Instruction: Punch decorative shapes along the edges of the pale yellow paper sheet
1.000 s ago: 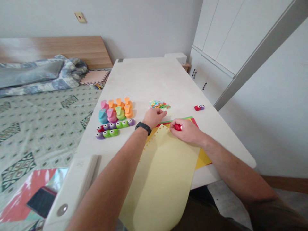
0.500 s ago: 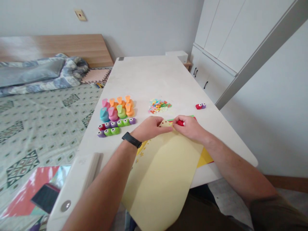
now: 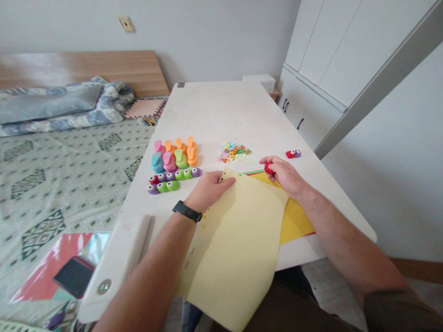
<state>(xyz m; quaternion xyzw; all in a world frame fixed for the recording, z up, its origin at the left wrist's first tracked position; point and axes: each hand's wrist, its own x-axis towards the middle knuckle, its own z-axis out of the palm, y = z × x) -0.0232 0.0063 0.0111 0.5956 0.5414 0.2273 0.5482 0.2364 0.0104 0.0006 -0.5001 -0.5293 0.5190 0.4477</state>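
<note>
My left hand (image 3: pixel 212 189) is closed on the top left corner of a pale yellow sheet of paper (image 3: pixel 244 244), thumb on top. Small punched shapes run along the sheet's left and top edges, and its lower end hangs past the table edge. My right hand (image 3: pixel 285 175) grips a small red craft punch (image 3: pixel 269 168), held apart from the sheet, just beyond its top right. Under the pale sheet lie deeper yellow sheets (image 3: pixel 297 223), with red and green edges showing. A pile of colourful paper cutouts (image 3: pixel 234 152) lies beyond my hands.
Large lever punches (image 3: pixel 169 161) and small punches (image 3: pixel 187 173) stand in rows at left. A red and a purple punch (image 3: pixel 293 154) sit at right. A long white device (image 3: pixel 116 263) lies along the table's left edge, beside a dark phone (image 3: pixel 74 276).
My right hand has moved right and away from the paper's top edge with the red punch. My left hand still holds the corner. The whole view has shifted slightly.
</note>
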